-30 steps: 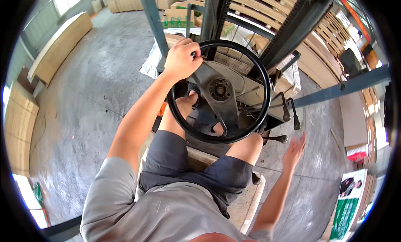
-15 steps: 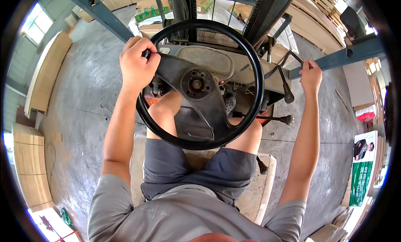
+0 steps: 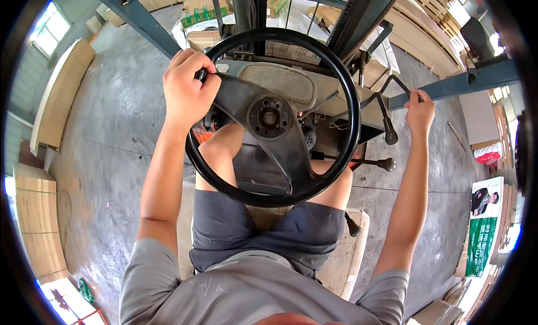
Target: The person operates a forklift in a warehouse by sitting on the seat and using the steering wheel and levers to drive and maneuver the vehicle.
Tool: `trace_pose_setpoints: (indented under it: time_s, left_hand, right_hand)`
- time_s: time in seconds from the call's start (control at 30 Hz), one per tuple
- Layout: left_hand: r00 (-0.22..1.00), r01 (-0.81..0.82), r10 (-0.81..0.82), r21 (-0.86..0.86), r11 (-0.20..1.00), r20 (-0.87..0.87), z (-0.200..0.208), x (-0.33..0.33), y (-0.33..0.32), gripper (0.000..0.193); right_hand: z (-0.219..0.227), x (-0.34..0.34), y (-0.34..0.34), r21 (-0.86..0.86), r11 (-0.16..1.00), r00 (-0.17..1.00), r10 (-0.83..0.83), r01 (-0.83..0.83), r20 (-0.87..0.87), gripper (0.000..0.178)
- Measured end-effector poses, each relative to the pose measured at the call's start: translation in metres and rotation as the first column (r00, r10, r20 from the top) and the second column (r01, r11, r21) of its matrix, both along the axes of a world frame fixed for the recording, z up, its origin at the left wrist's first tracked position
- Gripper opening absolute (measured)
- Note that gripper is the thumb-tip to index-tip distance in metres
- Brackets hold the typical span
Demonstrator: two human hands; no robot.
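Observation:
My left hand is closed round a black knob on the upper left of the steering wheel. The wheel is large and black, with a round metal hub in its middle. Out to the right, my right hand grips the upper end of a bent black lever; the fingers hide its tip. Just left of that hand stands a second lever with a black knob. Nearer my right thigh, another lever with a dark round knob points sideways.
Ahead rise the dark mast and blue-grey frame posts. Past the mast lie wrapped goods and cartons. Stacked boards stand along the left wall, with more boards at the far right. A low lever sits beside the seat.
In the picture, the wheel and side levers have shifted slightly right and nearer. My right hand has come a little nearer with its lever. Both hands keep their grips.

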State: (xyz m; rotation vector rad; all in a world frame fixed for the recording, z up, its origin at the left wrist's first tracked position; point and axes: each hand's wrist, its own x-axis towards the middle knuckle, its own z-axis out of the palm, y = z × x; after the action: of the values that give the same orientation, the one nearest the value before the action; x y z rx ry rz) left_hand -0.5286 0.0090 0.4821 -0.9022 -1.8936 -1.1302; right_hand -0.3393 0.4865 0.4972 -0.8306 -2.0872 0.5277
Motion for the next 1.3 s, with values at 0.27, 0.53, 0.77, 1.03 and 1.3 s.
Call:
trace_pose_setpoints:
  time_s: [0.27,0.53,0.77,1.03,1.3]
  left_hand:
    - [1.000,-0.017,0.018,-0.028,0.999,0.014,-0.005,-0.009,0.004,0.009]
    - [0.999,-0.047,0.047,-0.007,0.999,-0.028,-0.020,-0.013,0.001,0.007]
    - [1.000,-0.026,0.026,0.016,1.000,0.012,-0.007,-0.013,0.011,0.008]
    - [0.995,0.070,-0.075,-0.068,0.995,-0.070,0.009,-0.030,0.013,0.009]
    - [0.944,0.325,-0.331,-0.184,0.928,-0.004,0.039,-0.058,0.033,0.011]
  right_hand:
    - [0.002,-0.011,0.012,-0.048,0.998,0.997,-0.034,0.038,0.072,0.033]
    - [0.000,-0.009,-0.001,-0.115,0.993,1.000,0.003,-0.001,0.017,0.031]
    - [-0.005,-0.017,0.016,-0.071,0.997,1.000,-0.005,0.005,0.001,0.031]
    - [0.004,-0.013,0.003,-0.073,0.997,0.999,-0.029,0.027,-0.027,0.027]
    - [0.009,-0.012,-0.003,-0.066,0.996,0.998,-0.055,0.056,0.009,0.028]
